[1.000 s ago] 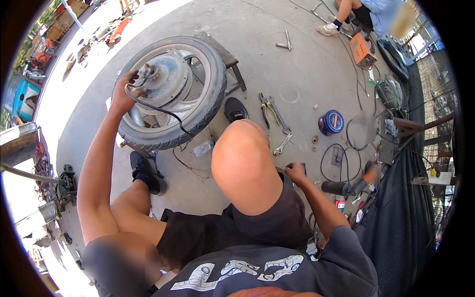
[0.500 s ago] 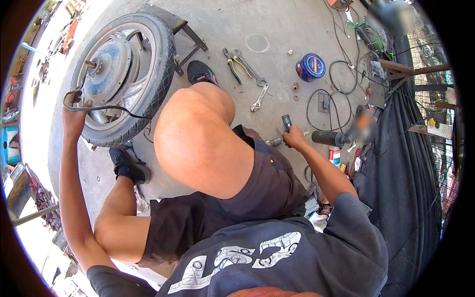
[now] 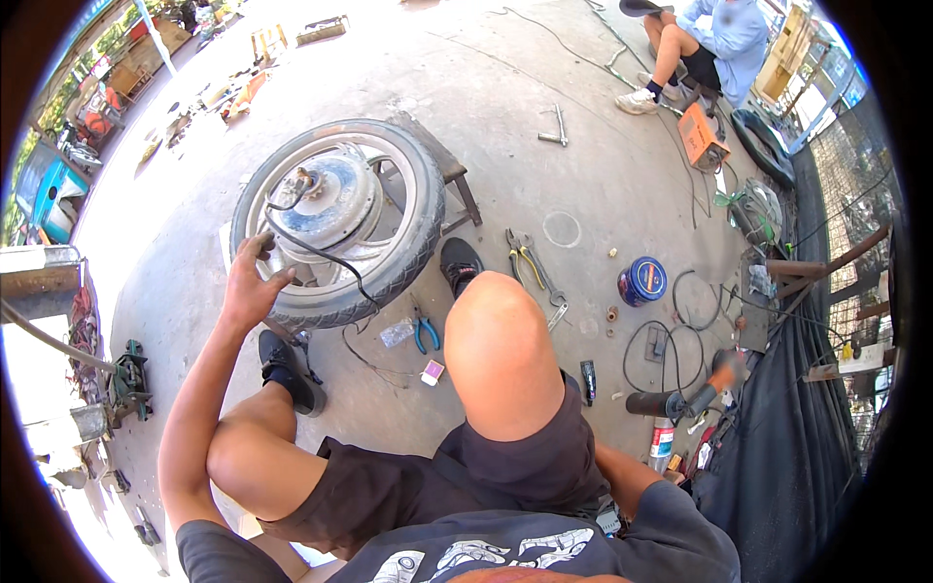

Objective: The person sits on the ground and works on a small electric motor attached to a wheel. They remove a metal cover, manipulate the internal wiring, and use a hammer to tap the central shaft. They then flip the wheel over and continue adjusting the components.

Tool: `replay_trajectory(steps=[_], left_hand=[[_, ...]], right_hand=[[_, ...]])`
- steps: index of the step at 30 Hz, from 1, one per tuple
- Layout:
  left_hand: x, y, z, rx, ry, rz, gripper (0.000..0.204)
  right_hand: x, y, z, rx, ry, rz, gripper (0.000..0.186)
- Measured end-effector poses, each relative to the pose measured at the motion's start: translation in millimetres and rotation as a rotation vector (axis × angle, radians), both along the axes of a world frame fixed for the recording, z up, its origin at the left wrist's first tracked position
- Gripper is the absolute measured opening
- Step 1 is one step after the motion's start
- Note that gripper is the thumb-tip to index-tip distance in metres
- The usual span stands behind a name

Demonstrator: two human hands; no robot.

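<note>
A spoked motor wheel (image 3: 313, 228) with a black tyre lies tilted on a low stool (image 3: 449, 173), left of my knee. My left hand (image 3: 255, 284) is at its near-left rim, fingers spread and thumb apart, holding nothing. A black cable (image 3: 330, 257) comes from the hub axle, crosses the rim and ends in loose thin wires on the floor. My right forearm (image 3: 619, 473) goes down behind my right thigh, which hides the hand. Near that thigh lies a black tube (image 3: 588, 382) on the floor.
Yellow-handled pliers (image 3: 525, 257) and wrenches lie past my right foot; blue-handled pliers (image 3: 422, 330) and a small box (image 3: 431, 371) are nearer. A blue tin (image 3: 642, 281), looped cables and a black cylinder (image 3: 653, 404) sit right. Another person (image 3: 714, 49) sits far right by an orange machine (image 3: 702, 136).
My left hand has let go of the cable and opened. The right hand has left the black tube and gone behind my leg. The view has tilted up, showing more of the far floor.
</note>
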State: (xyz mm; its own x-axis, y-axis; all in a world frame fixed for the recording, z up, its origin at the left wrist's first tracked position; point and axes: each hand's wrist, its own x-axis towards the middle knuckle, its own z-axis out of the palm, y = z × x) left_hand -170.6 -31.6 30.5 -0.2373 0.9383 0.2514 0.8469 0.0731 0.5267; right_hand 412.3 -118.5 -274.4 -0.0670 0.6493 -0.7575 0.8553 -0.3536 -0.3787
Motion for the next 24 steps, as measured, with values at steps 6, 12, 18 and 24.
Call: replay_trajectory(steps=[6,12,18,24], left_hand=[[5.4,-15.9,12.9,-0.006,-0.011,-0.012,0.065],[10.4,-28.4,26.0,0.012,0.025,0.003,0.064],[22.0,-29.9,31.6,0.007,0.015,-0.034,0.066],[21.3,-30.7,31.2,0.059,0.102,-0.097,0.066]], right_hand=[[-8.8,-3.7,3.1,0.011,0.004,0.028,0.025],[-11.7,0.7,9.4,0.029,0.005,0.043,0.026],[-5.6,19.5,28.3,0.064,-0.014,0.051,0.026],[-8.8,43.4,45.8,0.104,-0.013,0.072,0.026]])
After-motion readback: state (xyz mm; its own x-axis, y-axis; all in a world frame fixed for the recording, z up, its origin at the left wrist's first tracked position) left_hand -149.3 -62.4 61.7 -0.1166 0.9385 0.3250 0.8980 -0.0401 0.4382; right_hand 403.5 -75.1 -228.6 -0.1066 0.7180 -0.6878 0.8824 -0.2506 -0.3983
